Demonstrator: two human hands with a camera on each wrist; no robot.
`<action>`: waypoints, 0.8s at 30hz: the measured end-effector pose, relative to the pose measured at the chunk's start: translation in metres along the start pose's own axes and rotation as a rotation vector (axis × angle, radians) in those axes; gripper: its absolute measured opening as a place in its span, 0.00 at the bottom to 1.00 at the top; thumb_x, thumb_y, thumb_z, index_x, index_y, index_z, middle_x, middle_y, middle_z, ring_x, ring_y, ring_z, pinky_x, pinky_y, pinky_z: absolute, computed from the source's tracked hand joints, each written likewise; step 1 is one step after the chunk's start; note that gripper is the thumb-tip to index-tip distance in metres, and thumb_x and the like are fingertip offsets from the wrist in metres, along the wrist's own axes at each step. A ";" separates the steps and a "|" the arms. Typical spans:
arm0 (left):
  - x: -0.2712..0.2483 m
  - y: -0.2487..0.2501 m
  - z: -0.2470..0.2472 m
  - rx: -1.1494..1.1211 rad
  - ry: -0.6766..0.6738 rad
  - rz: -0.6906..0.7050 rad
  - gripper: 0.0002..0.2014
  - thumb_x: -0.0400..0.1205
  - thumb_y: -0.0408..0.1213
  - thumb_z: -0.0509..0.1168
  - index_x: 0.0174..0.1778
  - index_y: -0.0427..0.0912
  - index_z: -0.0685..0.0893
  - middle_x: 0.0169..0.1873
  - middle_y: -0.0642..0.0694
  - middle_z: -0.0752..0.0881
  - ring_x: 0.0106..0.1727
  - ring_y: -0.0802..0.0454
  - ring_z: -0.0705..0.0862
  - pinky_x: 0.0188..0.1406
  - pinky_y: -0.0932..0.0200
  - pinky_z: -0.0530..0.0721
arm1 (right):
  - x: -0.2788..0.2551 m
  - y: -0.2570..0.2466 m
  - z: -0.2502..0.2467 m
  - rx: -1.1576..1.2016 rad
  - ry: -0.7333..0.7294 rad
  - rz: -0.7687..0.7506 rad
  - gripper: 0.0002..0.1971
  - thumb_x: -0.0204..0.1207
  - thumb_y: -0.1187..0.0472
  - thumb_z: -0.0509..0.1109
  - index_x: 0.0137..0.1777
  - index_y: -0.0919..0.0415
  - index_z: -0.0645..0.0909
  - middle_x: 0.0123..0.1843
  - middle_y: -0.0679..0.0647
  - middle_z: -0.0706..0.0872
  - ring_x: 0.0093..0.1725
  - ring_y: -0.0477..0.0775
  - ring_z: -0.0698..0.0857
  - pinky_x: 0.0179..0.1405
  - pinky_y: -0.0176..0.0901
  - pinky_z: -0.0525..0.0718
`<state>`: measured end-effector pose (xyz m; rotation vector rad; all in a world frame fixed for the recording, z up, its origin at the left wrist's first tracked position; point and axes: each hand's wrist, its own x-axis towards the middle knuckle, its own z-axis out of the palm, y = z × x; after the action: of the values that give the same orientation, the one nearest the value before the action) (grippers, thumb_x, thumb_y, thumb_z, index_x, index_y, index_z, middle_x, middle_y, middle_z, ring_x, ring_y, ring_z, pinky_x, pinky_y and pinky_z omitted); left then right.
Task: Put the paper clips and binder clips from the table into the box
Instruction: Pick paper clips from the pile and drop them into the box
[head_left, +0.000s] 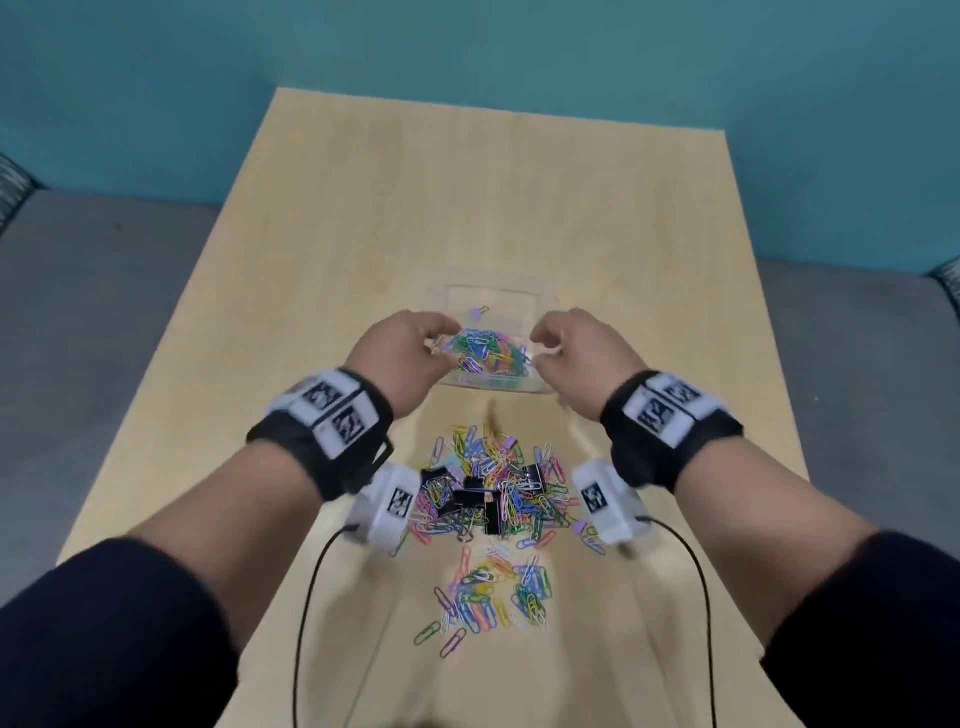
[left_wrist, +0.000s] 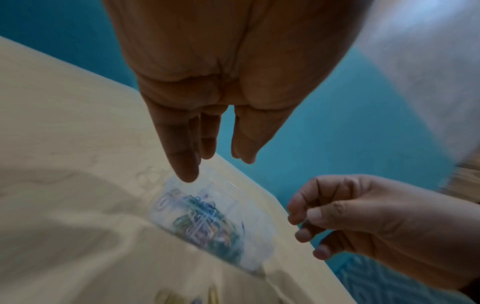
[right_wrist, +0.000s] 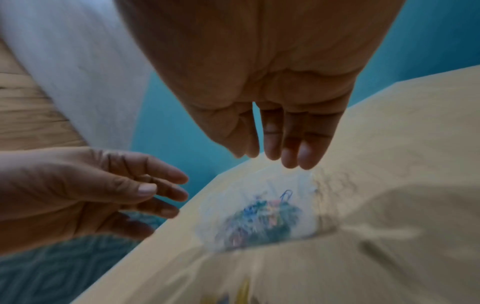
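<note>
Clear box sits mid-table, open wood beyond it to the far edge. Inside: a heap of paper clips (too many to count). Left hand and right hand hover over it, fingers loose, holding nothing. Near pile: paper clips, several black binder clips.

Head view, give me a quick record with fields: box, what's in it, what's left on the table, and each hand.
box: clear plastic box, on the wooden table
contents: colored paper clips
left on table: paper clip pile with black binder clips
left hand: over the box, fingers relaxed, holding nothing
right hand: over the box, fingers loosely curled, holding nothing
</note>
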<state>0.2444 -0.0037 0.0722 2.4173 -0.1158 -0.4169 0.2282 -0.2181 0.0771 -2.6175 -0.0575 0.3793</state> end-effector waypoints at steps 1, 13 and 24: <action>-0.018 -0.007 0.000 0.029 0.014 0.032 0.13 0.77 0.37 0.69 0.58 0.52 0.85 0.49 0.49 0.82 0.44 0.52 0.83 0.51 0.57 0.79 | -0.018 0.006 0.004 -0.012 0.003 -0.035 0.09 0.77 0.62 0.64 0.55 0.57 0.81 0.53 0.58 0.81 0.48 0.60 0.82 0.49 0.48 0.79; -0.217 -0.058 0.112 0.594 -0.316 0.357 0.09 0.62 0.37 0.54 0.33 0.50 0.78 0.38 0.49 0.76 0.37 0.47 0.72 0.17 0.54 0.77 | -0.209 0.028 0.106 -0.470 -0.326 -0.396 0.10 0.58 0.60 0.56 0.40 0.53 0.73 0.44 0.54 0.78 0.41 0.59 0.76 0.30 0.49 0.78; -0.202 -0.050 0.111 0.395 -0.167 0.056 0.31 0.73 0.49 0.69 0.71 0.51 0.67 0.58 0.48 0.71 0.56 0.46 0.69 0.54 0.53 0.78 | -0.208 0.001 0.119 -0.190 -0.223 0.065 0.25 0.78 0.53 0.62 0.73 0.54 0.62 0.64 0.53 0.67 0.61 0.58 0.71 0.55 0.47 0.77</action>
<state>0.0160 0.0055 0.0137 2.7529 -0.3689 -0.6182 -0.0049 -0.1866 0.0303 -2.7568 -0.0875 0.7194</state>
